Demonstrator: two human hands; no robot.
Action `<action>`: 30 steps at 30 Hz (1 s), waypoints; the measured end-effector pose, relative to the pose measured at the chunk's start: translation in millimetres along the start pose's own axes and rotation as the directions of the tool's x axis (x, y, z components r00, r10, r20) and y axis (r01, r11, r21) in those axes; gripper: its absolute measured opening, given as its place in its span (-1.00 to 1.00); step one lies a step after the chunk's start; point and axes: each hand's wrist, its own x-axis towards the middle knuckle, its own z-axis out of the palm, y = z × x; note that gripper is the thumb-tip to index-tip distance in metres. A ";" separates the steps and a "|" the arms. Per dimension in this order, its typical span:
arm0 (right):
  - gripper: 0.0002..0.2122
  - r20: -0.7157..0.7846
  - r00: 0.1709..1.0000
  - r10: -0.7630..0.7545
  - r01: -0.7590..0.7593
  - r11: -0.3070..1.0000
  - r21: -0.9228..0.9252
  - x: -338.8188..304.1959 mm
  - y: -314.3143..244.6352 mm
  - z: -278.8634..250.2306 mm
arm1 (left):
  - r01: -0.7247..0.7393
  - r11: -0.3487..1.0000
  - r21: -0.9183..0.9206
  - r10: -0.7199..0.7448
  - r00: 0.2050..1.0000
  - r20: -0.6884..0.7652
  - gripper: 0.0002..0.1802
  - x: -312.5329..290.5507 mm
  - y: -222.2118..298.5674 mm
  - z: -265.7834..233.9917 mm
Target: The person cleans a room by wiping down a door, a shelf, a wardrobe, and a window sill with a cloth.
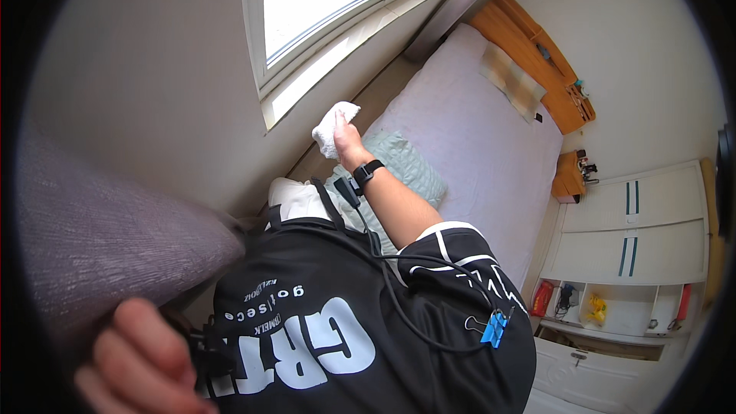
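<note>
My right hand [346,140] is closed around a bunched white cloth [330,132], held up near the wall below the window. A dark band with a small device [366,172] sits on that wrist, and a black cable runs from it across my shirt. At the lower left, close and blurred, my left hand [146,360] shows curled fingers. They are beside a dark object [205,345], and whatever they grip is hidden. Just beyond them hangs a purple-grey curtain [123,222].
A bright window [322,0] with a white sill [330,54] lies ahead. The bed [468,130] bears a pale green pillow [410,165] and a checked one [510,80]. On the right stands a white cabinet [632,230] with open shelves. A blue binder clip [495,330] holds the cable.
</note>
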 end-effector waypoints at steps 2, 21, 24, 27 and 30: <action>-0.34 0.009 0.988 -0.156 0.155 0.966 -0.205 37.6 -14.3 37.2 | 0.225 0.784 0.578 -0.451 0.847 0.282 -0.86 -4.9 -14.8 -26.3; -0.82 0.690 0.662 -0.293 0.716 -0.025 -0.698 179.5 -66.7 68.5 | -0.350 -0.416 0.840 -0.211 0.935 0.285 -0.80 -46.8 -233.5 -93.8; -0.80 0.534 0.790 -0.301 0.547 -0.044 -0.836 253.4 -109.0 16.2 | -0.406 -0.625 0.667 -0.275 0.914 0.298 -0.81 -45.1 -251.6 -94.9; -0.79 0.396 0.880 -0.263 0.393 -0.066 -0.917 325.6 -160.2 -21.6 | -0.429 -0.706 0.563 -0.334 0.903 0.270 -0.92 -47.0 -249.2 -89.9; -0.78 0.306 0.917 -0.255 0.293 -0.089 -0.952 368.5 -195.9 -47.6 | -0.458 -0.736 0.498 -0.390 0.889 0.242 -0.94 -42.2 -254.5 -85.7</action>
